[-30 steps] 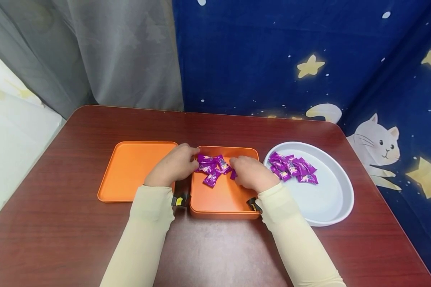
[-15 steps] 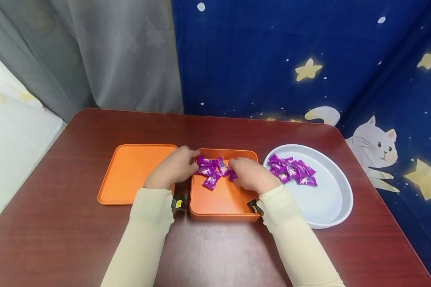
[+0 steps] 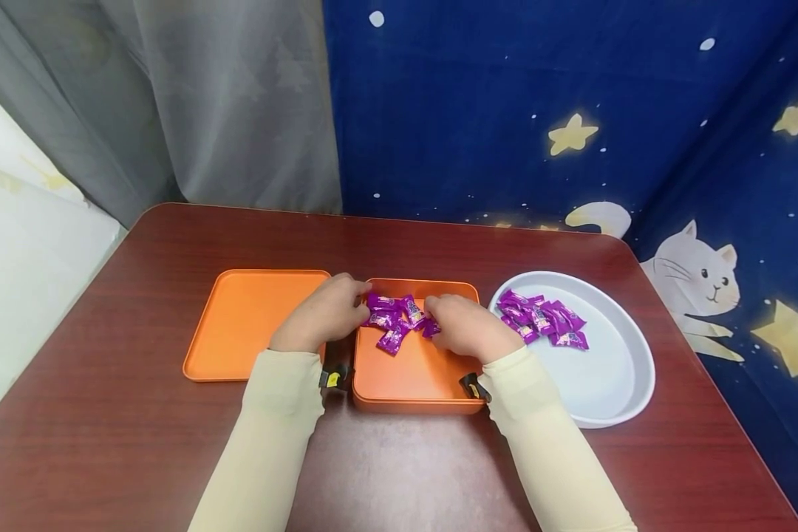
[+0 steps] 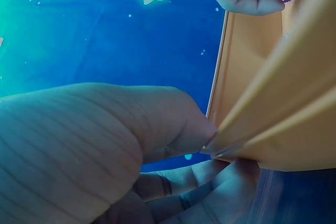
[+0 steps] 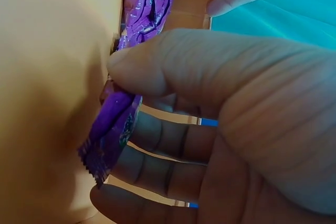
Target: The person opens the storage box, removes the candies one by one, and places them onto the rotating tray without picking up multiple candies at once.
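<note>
An orange rectangular box [image 3: 417, 380] stands before me, with several purple-wrapped candies [image 3: 384, 319] lying in its far left part. My left hand [image 3: 322, 314] is at the box's left side; in the left wrist view its thumb and fingers pinch the corner of the box wall [image 4: 294, 135]. Reaching over the right rim, my right hand [image 3: 468, 325] pinches one candy [image 5: 111, 132] between thumb and fingers, low inside the box and close beside the others. Its fingertips are partly hidden in the head view.
A flat orange tray or lid [image 3: 256, 325] lies left of the box, partly behind my left hand. To the right stands a white oval dish [image 3: 605, 384] with a heap of similar candies [image 3: 545, 319], close by my right forearm. Curtains hang behind the brown table [image 3: 399, 473].
The candy in my right hand shows slightly more and sits nearer the other candies in the box. The left hand keeps its hold; the head view has shifted slightly.
</note>
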Tool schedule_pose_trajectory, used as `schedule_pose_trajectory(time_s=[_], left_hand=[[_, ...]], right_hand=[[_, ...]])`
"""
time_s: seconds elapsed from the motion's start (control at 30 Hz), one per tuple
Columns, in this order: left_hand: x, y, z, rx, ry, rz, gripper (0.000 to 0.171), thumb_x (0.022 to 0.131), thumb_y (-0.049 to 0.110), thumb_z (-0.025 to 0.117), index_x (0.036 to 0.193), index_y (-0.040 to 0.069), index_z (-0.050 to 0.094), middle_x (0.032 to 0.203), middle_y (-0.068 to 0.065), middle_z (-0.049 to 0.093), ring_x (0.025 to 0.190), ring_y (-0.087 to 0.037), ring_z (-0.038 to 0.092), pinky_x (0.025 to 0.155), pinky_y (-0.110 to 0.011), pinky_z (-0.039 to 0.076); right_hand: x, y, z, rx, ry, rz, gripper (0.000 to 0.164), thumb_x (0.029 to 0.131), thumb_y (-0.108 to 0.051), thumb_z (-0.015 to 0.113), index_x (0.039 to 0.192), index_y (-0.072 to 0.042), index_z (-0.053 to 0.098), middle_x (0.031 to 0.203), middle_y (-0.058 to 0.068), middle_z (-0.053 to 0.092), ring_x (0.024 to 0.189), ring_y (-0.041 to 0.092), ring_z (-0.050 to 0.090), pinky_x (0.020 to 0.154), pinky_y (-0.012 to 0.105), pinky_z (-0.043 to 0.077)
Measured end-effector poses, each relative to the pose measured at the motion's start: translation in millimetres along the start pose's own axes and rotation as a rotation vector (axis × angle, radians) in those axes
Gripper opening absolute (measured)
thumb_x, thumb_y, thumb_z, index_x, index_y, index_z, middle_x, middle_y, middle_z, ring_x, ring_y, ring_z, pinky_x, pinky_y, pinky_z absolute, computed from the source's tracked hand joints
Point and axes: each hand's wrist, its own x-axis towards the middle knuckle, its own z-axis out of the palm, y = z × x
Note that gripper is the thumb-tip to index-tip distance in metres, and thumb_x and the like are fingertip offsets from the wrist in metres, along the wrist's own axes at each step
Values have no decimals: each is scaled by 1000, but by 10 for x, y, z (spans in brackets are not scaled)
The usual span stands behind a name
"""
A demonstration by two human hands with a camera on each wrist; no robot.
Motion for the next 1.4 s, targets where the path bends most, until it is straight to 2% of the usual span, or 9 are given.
schedule_pose_trajectory(time_s=[0.27,0.67,0.87,1.0,1.2,1.4], left_hand=[[3,-8,9,-1,4,7,49,87,16,60,134,7,52,111,-14,54,79,-23,51,75,-35,54],[14,-12,20,5,3,18,49,87,16,59,134,5,51,112,-14,54,77,-23,51,73,-34,54],[16,-16,23,8,8,21,48,87,16,58,134,6,52,113,-14,54,77,-23,50,71,-33,53],[17,-17,21,13,10,17,49,87,17,58,134,6,52,113,-14,54,79,-23,50,73,-35,53],[15,-15,14,12,13,12,49,87,17,59,134,6,52,113,-14,55,83,-24,50,80,-38,53],[13,-8,7,12,10,4,49,87,17,60,134,7,52,112,-14,55,84,-23,51,82,-38,53]], right_hand=[[-36,-13,-23,1,26,-18,38,79,-22,72,111,-7,58,93,6,59,85,21,54,85,39,52],[-149,-43,-126,22,65,-16,42,79,-22,74,114,-7,57,100,7,62,90,22,56,85,41,53],[-195,-47,-178,-3,109,-57,35,77,-20,75,105,-8,57,90,5,59,81,20,54,78,37,53],[-223,-58,-217,-5,114,-57,33,78,-20,74,104,-9,57,88,4,59,77,19,53,76,35,53],[-266,-57,-286,0,132,-35,37,78,-17,72,110,-7,57,102,8,61,88,22,55,86,40,52],[-311,-34,-327,33,125,-2,41,79,-19,72,115,-8,57,100,7,59,84,20,55,82,39,54]])
